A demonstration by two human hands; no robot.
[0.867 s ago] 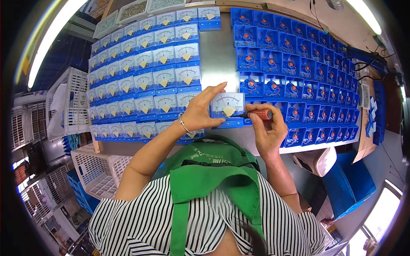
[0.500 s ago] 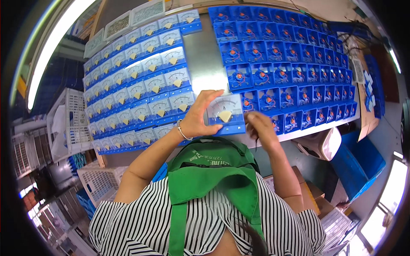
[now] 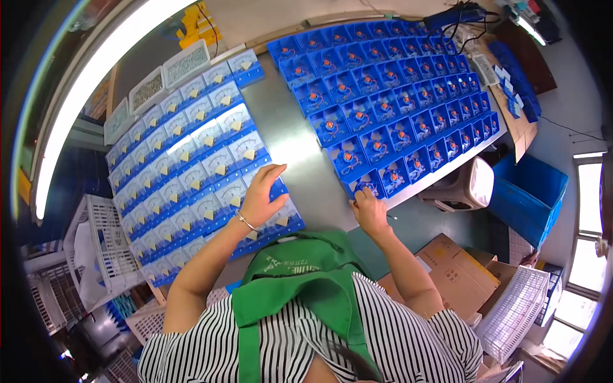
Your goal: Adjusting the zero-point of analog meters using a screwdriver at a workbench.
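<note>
I count 2 bare hands. Left hand point(image 3: 260, 195), just left of center: thumb and fingers wide apart over 1 meter point(image 3: 278, 189) at block's right edge; contact unclear. Right hand point(image 3: 371, 209), right of center: fingers bunched narrow at nearest blue box point(image 3: 364, 180); I cannot tell what they hold. Left: 6 rows of dial meters point(image 3: 206, 142). Upper right: 6 rows of open-topped boxes point(image 3: 385, 110). Upper left: 3 white trays point(image 3: 189, 74).

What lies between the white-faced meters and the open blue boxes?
The head view shows a strip of shiny grey tabletop between the meters and boxes.
</note>
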